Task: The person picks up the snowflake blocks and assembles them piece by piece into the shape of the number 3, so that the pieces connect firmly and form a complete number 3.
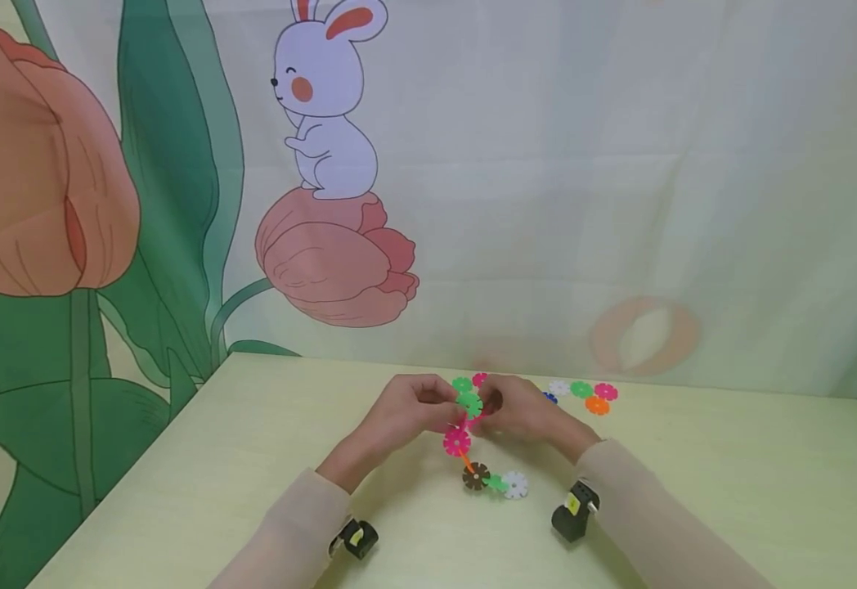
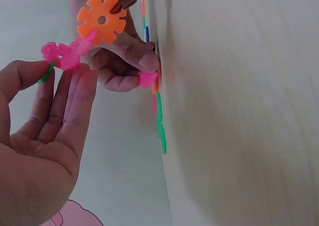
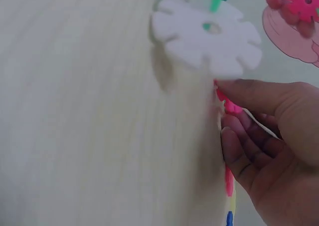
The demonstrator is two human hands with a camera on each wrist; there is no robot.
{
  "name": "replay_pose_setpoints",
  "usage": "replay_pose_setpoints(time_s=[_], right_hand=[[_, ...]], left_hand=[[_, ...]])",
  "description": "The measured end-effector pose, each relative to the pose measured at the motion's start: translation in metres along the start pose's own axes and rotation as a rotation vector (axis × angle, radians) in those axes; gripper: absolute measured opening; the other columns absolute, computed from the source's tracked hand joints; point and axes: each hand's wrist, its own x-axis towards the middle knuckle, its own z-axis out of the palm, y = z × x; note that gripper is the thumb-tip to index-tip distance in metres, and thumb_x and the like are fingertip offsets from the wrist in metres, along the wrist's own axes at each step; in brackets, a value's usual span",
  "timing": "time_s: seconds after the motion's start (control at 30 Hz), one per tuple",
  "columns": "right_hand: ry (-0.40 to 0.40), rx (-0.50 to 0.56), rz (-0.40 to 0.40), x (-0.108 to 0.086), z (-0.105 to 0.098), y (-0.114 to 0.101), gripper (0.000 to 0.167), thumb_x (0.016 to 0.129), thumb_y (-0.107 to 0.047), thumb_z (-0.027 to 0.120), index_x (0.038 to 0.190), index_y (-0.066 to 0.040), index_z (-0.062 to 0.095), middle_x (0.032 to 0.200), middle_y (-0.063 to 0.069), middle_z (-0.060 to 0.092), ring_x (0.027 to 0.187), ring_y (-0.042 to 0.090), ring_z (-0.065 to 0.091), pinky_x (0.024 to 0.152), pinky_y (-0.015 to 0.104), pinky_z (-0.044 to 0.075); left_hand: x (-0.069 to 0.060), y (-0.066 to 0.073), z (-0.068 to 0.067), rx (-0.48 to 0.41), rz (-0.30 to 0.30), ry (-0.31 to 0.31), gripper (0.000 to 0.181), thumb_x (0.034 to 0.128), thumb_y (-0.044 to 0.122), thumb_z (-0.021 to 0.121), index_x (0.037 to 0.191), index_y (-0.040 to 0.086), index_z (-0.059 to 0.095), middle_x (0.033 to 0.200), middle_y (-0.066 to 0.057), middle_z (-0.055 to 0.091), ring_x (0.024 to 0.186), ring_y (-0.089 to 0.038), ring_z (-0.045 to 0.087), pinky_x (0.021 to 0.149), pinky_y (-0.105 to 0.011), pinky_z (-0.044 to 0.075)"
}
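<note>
My left hand (image 1: 421, 405) pinches a green notched plastic disc (image 1: 469, 403) between thumb and fingers. Joined to it is a short chain of flower-shaped discs: pink (image 1: 456, 442), orange (image 2: 101, 20), brown (image 1: 476, 476), a smaller-looking green one (image 1: 497, 483) and a white one (image 1: 515, 485) at the end. The chain hangs above the table toward me. Close beside, at the table's back, my right hand (image 1: 520, 413) pinches a pink disc (image 3: 232, 107) between thumb and fingertips, partly hidden by them. The pink disc appears apart from the chain in the left wrist view.
Loose discs lie along the back of the pale table (image 1: 252, 458): green (image 1: 461, 384) and pink (image 1: 481, 379) behind the hands, and white (image 1: 558, 388), green (image 1: 581, 389), pink (image 1: 606, 392), orange (image 1: 598, 406) and blue (image 1: 549, 397) to the right. A printed curtain (image 1: 509, 204) hangs behind.
</note>
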Motion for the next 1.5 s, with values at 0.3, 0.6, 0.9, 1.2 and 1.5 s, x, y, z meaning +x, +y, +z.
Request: replay_pose_setpoints(time_s=[0.3,0.6,0.9,1.2,1.5], right_hand=[[0.11,0.159,-0.054,-0.03,-0.015,0.001,0.01,0.096,-0.007,0.078,0.106,-0.011,0.077,0.096,-0.001,0.073,0.089,0.02,0.068,0.078,0.037,0.06],[0.209,0.298,-0.111,-0.056,-0.032,-0.01,0.01,0.099,-0.018,0.078,0.108,-0.018,0.08,0.105,0.003,0.077,0.1,0.033,0.073,0.095,0.056,0.057],[0.251,0.325,-0.185,-0.065,-0.035,-0.015,0.013,0.097,-0.011,0.079,0.109,-0.014,0.081,0.104,0.005,0.078,0.094,0.02,0.075,0.091,0.039,0.062],[0.274,0.303,-0.246,-0.067,-0.031,-0.017,0.014,0.094,-0.003,0.08,0.105,-0.01,0.082,0.1,0.005,0.078,0.094,0.028,0.077,0.087,0.031,0.062],[0.399,0.205,-0.421,-0.065,-0.022,-0.019,0.019,0.087,0.01,0.081,0.094,-0.008,0.082,0.091,-0.004,0.077,0.081,0.024,0.075,0.077,0.032,0.064]], left_hand=[[0.001,-0.001,0.002,-0.007,0.011,-0.015,0.024,0.0985,0.014,0.074,0.115,-0.003,0.076,0.099,-0.008,0.078,0.089,-0.023,0.077,0.089,-0.039,0.062],[0.001,-0.003,0.003,-0.013,0.008,-0.003,0.022,0.1005,0.018,0.074,0.11,-0.001,0.078,0.097,-0.009,0.078,0.089,-0.025,0.078,0.088,-0.041,0.063],[0.0,-0.002,0.008,-0.011,0.028,0.005,0.02,0.1011,0.016,0.074,0.111,-0.002,0.079,0.094,-0.009,0.077,0.087,-0.023,0.077,0.083,-0.035,0.064],[-0.002,0.002,0.012,0.014,0.025,0.001,0.019,0.1016,0.016,0.073,0.108,-0.001,0.079,0.092,-0.007,0.077,0.085,-0.022,0.076,0.081,-0.034,0.064],[-0.003,0.003,0.017,-0.008,0.023,0.049,0.016,0.1014,0.011,0.072,0.103,-0.004,0.079,0.088,-0.008,0.076,0.081,-0.019,0.075,0.08,-0.033,0.064]])
